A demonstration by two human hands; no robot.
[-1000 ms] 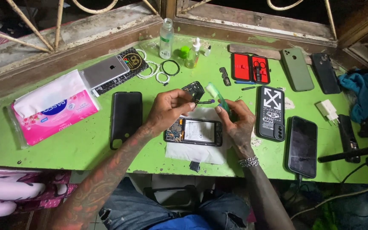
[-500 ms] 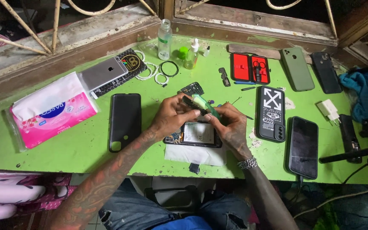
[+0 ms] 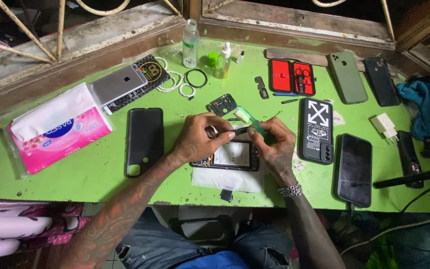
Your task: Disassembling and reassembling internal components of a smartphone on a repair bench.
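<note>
1. Left hand [image 3: 200, 137], centre of the frame: fingers curled, thumb and forefinger pinched on a thin dark tool [image 3: 239, 131] whose tip points right, toward the other hand.
2. Right hand [image 3: 274, 144], just right of centre: fingers closed round a translucent green tube [image 3: 250, 118] that slants up and to the left out of the grip; a metal bracelet [image 3: 290, 190] sits on the wrist.
3. Opened phone [image 3: 232, 155], lying back-up directly below both hands with its battery and boards exposed; it rests on a white sheet [image 3: 227, 179] at the near edge of the green table [image 3: 75, 179].
4. Small black circuit frame [image 3: 221, 104], just above the hands, lying flat on the table.
5. Black phone case [image 3: 144, 142], left of the hands, well apart from them.
6. Pink tissue pack [image 3: 58, 132], far left.
7. Silver phone [image 3: 119, 83] on a patterned black case, upper left.
8. Clear bottle [image 3: 190, 44] and a small dropper bottle [image 3: 223, 61], top centre.
9. Red tool kit [image 3: 291, 76], open, upper right of centre.
10. Printed black case [image 3: 317, 130], right of the hands; beside it a dark phone [image 3: 355, 169], screen up.
11. Green phone [image 3: 347, 77] and white charger [image 3: 386, 126], right side.
</note>
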